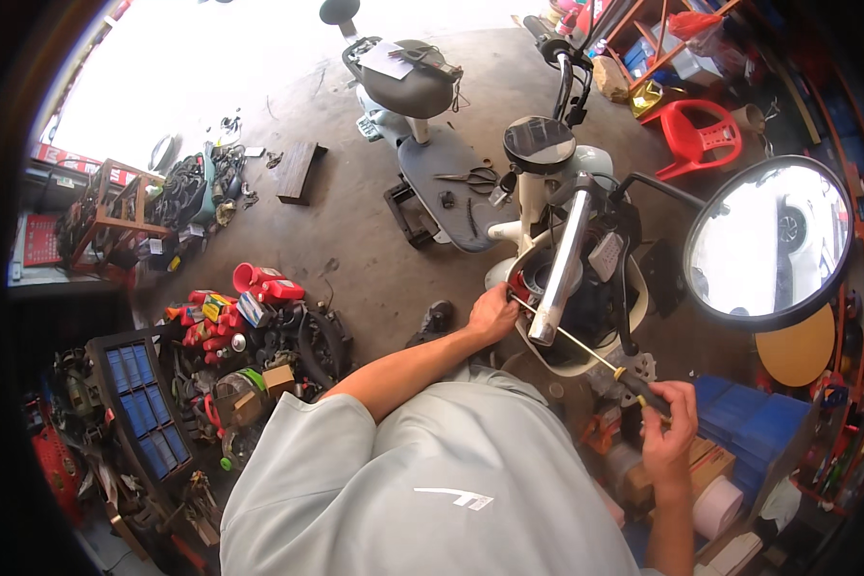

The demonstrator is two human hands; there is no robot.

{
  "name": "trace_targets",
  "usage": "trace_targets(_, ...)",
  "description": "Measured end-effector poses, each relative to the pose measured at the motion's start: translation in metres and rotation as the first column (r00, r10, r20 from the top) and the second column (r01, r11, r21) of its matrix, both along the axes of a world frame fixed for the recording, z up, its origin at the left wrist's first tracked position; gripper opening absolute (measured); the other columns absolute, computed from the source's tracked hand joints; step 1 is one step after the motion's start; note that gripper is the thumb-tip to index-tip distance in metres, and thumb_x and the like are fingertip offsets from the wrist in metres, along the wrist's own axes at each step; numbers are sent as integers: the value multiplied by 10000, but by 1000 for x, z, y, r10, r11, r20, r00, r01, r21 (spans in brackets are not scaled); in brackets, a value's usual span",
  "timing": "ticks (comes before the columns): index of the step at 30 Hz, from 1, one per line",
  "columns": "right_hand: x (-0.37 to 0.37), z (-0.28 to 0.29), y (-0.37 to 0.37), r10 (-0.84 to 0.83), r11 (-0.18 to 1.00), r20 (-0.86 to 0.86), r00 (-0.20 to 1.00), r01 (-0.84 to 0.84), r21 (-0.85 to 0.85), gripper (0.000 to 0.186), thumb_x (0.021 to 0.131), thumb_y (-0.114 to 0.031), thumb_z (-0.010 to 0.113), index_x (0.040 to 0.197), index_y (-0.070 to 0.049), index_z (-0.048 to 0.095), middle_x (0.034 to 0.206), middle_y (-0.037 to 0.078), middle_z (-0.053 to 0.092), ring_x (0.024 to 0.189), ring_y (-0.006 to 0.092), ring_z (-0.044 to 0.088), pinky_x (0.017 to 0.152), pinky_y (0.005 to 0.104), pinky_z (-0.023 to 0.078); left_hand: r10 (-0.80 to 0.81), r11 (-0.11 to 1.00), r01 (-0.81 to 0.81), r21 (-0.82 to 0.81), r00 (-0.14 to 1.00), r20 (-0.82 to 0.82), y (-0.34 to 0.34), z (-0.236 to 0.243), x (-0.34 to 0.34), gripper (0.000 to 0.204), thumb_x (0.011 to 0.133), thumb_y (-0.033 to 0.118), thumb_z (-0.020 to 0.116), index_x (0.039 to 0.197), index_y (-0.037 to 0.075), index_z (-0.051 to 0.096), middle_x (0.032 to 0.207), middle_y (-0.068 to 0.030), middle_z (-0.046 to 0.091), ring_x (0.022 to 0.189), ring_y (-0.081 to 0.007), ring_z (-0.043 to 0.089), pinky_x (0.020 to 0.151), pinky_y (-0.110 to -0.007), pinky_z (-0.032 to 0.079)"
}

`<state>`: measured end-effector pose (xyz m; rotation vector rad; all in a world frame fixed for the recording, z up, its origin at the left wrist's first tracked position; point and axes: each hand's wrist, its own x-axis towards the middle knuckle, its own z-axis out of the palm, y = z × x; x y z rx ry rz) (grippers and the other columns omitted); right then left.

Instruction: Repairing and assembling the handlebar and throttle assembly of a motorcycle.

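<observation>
Gripping screwdriver (pixel 632 381) in right hand (pixel 671 411) at five o'clock of cream scooter shell (pixel 640 305); at nine o'clock, cannot tell grip of left hand (pixel 492 314).

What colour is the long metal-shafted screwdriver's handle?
Dark screwdriver handle with yellow parts, head view.

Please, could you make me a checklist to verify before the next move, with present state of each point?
1. Right hand grips the handle of the long screwdriver with black-and-yellow handle and thin metal shaft: ok.
2. Screwdriver tip seated: cannot tell; it is hidden near the left hand.
3. Left hand well away from the shaft's far end: not ok; it is right beside it.
4. Shaft free of the shiny silver metal tube: cannot tell; they cross in this view.
5. Dark metal two-handled tool away from both hands: ok; it lies on the flat grey footboard.
</observation>
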<state>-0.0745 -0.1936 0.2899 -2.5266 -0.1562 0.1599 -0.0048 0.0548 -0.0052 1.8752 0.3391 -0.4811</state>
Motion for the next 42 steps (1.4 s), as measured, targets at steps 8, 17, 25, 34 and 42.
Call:
trace_targets(8,1,-4,-5,-18,1000,17,1000,18,1,235,919,-18,552,1152,2,579,1003,122,609,778,218,596,670,320,476,14,1000,-14,-18,1000,-28,1,5,3,426,871,273,527,1215,36,609,1126,-275,667,1114,-443,615,962,-500,473)
trace_targets(17,-1,-1,2,9,1000,-12,1000,-9,-12,238,881,-10,599,1117,13,595,992,156,600,901,317,618,831,395,504,26,1000,-26,-13,999,28,3,-10,1,405,871,256,539,1205,40,614,1121,-277,666,1119,-444,609,962,-495,470)
trace_targets(25,3,-1,12,119,992,187,975,-111,-56,171,952,-71,569,1094,20,599,893,168,621,818,327,631,747,406,502,45,999,-44,-23,998,32,0,-14,0,390,877,256,533,1188,35,616,1104,-278,668,1102,-447,615,952,-495,473)
trace_targets(34,1,4,13,101,994,137,985,-95,-53,194,914,-59,585,1090,19,611,946,177,643,861,339,629,801,408,501,29,999,-27,-41,999,33,-2,-13,5,399,882,262,533,1188,19,615,1104,-287,669,1102,-451,615,952,-498,471)
trace_targets(42,0,4,9,4,998,12,1000,-3,-70,368,774,51,659,1132,-26,621,1073,140,604,957,324,629,816,386,495,23,994,-21,-107,1000,14,-2,-20,3,410,885,292,572,1193,26,618,1106,-284,670,1110,-450,611,950,-502,468)
